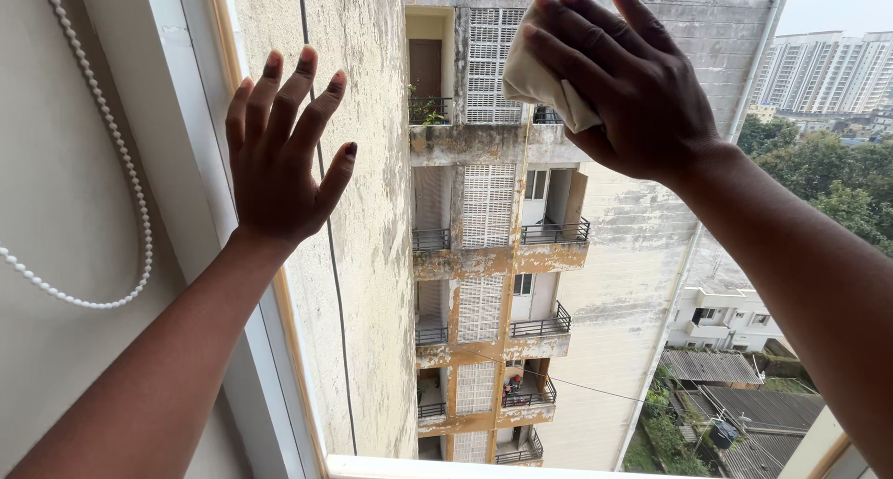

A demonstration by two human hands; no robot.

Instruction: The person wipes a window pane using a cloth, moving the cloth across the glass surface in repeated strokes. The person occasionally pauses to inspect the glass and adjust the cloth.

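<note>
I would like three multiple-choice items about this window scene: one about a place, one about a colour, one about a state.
1. Where is the cloth?
A. under the right hand, on the window glass
B. on the sill
C. in the left hand

2. What colour is the bead cord at the left?
A. red
B. white
C. black

3. How is the left hand?
A. a closed fist
B. holding the cord
C. open, fingers spread

Answers: 1 A, the right hand presses the pale cloth at the pane's top. 2 B, the beads look white against the wall. 3 C, the fingers are spread and hold nothing.
</note>
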